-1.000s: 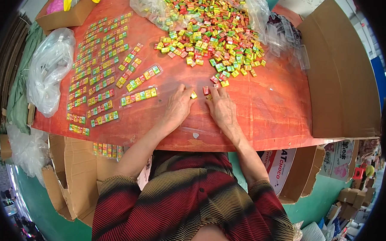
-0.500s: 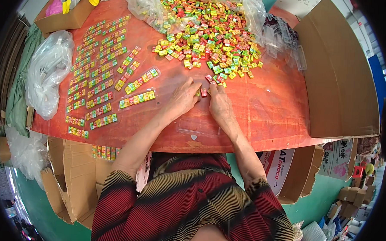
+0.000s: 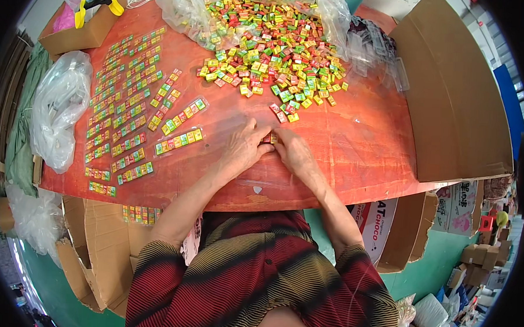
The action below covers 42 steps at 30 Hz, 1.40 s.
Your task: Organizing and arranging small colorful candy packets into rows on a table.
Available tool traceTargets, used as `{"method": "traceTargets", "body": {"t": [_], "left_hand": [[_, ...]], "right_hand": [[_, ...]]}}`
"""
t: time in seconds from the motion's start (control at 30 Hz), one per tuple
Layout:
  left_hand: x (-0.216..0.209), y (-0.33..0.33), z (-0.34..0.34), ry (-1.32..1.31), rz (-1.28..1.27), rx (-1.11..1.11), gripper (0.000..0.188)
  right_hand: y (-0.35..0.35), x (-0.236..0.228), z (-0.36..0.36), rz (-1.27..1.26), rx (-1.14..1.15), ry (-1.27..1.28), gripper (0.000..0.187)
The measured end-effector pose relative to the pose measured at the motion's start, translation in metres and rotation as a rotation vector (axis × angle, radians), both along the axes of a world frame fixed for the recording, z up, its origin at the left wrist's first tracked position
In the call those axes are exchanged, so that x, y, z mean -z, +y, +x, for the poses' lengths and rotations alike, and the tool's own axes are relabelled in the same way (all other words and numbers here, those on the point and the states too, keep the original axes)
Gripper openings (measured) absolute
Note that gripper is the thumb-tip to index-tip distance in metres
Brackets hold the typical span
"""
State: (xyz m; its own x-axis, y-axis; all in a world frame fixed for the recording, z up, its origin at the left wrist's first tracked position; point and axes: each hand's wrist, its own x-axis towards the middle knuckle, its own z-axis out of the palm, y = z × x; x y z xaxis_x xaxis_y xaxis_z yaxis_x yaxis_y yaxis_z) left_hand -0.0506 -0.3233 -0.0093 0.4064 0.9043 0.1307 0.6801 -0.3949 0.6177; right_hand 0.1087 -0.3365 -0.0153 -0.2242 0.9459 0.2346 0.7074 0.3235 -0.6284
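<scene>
Small boxes [image 3: 268,138] sit between the hands at the bench's [image 3: 367,159] middle, probably light, stiff, best pinched by their ends. Left hand [image 3: 246,147] and right hand [image 3: 296,150] are half curled around them; whether they grip, I cannot tell. Room seems widest rightward, before the carton [image 3: 452,96]; the edge is near, the pile [image 3: 284,56] far.

A red wooden table [image 3: 367,153] with a worn, faintly shiny surface stretches across the room; green floor [image 3: 439,262] shows near right and near left, a whitish wall [image 3: 392,2] far.
</scene>
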Motion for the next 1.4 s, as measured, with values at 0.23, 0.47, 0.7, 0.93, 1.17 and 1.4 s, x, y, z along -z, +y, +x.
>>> {"method": "traceTargets", "body": {"t": [0.23,0.47,0.7,0.93,1.17,1.4], "left_hand": [[0.003,0.0,0.008,0.003,0.083,-0.066,0.043],[0.009,-0.002,0.009,0.085,0.06,-0.07,0.032],[0.012,0.001,0.008,0.029,0.13,-0.081,0.029],[0.01,0.01,0.003,-0.02,0.12,0.021,0.028],[0.013,0.007,0.005,-0.009,0.166,-0.008,0.028],[0.014,0.005,0.005,-0.022,0.178,-0.018,0.03]], "right_hand": [[0.025,-0.005,0.007,0.021,0.079,-0.149,0.02],[0.007,0.0,0.006,0.006,0.128,-0.281,0.027],[0.011,-0.003,0.015,-0.042,0.349,-0.138,0.021],[0.029,0.003,0.023,-0.018,0.417,-0.234,0.019],[-0.007,0.0,0.026,-0.005,0.128,-0.172,0.025],[0.013,-0.016,0.026,-0.087,0.141,-0.115,0.029]]}}
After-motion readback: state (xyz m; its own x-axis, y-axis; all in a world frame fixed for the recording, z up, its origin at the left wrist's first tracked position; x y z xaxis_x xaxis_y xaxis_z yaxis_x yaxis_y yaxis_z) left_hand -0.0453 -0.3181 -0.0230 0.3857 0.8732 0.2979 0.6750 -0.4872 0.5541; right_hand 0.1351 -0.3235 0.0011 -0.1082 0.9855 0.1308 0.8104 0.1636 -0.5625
